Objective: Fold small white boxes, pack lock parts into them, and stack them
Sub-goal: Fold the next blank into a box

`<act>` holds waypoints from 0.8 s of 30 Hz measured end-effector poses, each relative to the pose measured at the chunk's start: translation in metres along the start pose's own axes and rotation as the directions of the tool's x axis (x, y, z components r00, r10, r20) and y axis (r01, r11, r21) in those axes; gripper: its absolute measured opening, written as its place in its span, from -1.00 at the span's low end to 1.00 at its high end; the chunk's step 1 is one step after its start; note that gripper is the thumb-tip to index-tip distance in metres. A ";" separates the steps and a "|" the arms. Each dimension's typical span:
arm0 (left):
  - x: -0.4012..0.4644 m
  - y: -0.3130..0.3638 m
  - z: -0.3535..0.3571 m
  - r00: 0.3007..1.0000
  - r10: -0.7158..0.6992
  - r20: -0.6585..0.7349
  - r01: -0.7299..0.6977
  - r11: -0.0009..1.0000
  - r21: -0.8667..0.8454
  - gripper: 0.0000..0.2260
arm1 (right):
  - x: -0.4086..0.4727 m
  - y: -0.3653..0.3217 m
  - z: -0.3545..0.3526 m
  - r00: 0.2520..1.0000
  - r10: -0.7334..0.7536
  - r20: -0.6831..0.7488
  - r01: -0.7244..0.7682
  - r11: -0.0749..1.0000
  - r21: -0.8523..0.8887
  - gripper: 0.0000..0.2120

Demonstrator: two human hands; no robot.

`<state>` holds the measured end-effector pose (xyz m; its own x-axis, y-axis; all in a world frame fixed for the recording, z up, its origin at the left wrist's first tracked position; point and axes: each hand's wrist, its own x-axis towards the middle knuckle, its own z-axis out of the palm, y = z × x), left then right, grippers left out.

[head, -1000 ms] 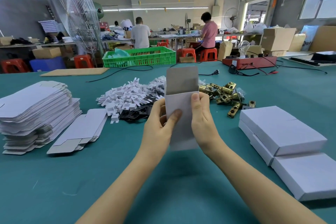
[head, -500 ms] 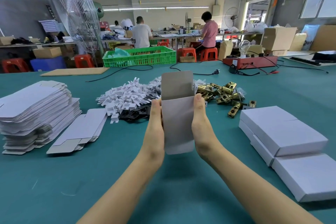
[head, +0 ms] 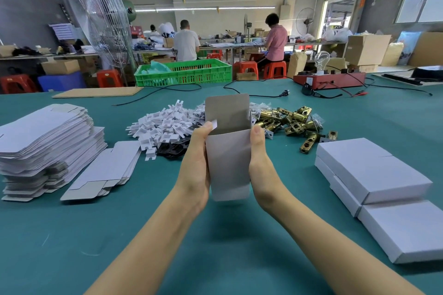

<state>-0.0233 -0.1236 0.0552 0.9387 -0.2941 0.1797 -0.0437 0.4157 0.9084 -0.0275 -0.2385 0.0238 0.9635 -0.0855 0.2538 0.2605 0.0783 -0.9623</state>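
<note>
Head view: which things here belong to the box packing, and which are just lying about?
Job: open box held by left hand and right hand; flat blanks; white inserts; brass latches; closed boxes.
Lying about: green crate; red tester; cardboard sheet.

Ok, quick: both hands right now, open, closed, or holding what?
Left hand: closed, holding the left side of the upright white box.
Right hand: closed, holding the same box's right side.
</note>
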 end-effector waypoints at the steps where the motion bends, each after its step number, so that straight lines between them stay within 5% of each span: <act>1: 0.000 0.000 -0.001 1.000 -0.009 -0.006 0.009 1.000 0.008 -0.61 | -0.001 0.000 0.002 1.000 0.007 0.000 -0.007 1.000 0.018 -0.21; 7: 0.001 -0.002 -0.001 1.000 0.004 -0.028 -0.002 0.998 0.066 -0.66 | 0.000 -0.010 0.001 0.994 0.076 0.073 -0.087 0.982 0.170 -0.45; 13: 0.004 0.000 -0.001 0.992 0.122 -0.035 -0.121 0.992 0.041 -0.68 | 0.001 -0.018 -0.001 0.984 0.123 0.128 -0.146 0.971 0.188 -0.38; 24: 0.004 0.002 0.004 0.979 0.190 -0.072 -0.193 0.980 -0.047 -0.61 | 0.000 -0.025 0.005 0.999 0.001 -0.048 0.007 0.985 0.172 -0.83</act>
<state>-0.0210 -0.1272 0.0596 0.9355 -0.1473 0.3211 -0.2082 0.5043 0.8381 -0.0338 -0.2357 0.0482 0.9597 -0.1327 0.2477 0.2741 0.2471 -0.9294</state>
